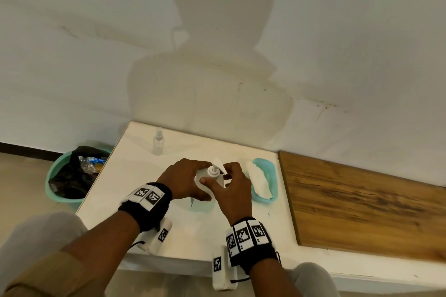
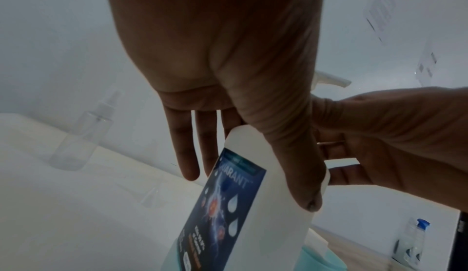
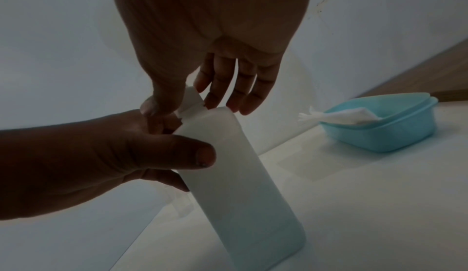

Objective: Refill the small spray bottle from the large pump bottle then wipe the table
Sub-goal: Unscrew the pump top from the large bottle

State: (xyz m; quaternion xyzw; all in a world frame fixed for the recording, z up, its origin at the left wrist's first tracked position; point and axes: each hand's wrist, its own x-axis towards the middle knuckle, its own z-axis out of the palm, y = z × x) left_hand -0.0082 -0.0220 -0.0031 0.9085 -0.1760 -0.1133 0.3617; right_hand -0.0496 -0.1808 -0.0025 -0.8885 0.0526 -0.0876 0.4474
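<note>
The large white pump bottle (image 1: 205, 179) stands upright mid-table; its blue label (image 2: 228, 211) shows in the left wrist view. My left hand (image 1: 188, 176) grips its body, thumb (image 2: 298, 175) on one face and fingers behind. My right hand (image 1: 224, 176) pinches the pump collar (image 3: 190, 101) between thumb and fingers, with the nozzle (image 1: 220, 166) sticking out above. The small clear spray bottle (image 1: 158, 141) stands capped at the table's far left (image 2: 83, 133), apart from both hands. A white cloth (image 1: 259, 181) lies in a teal tub (image 3: 380, 133).
A wooden board (image 1: 362, 202) lies on the table's right part. A teal bin (image 1: 52, 183) with a black bag stands on the floor left of the table. The wall runs just behind the white table (image 1: 193, 229). A water bottle (image 2: 412, 241) stands far off.
</note>
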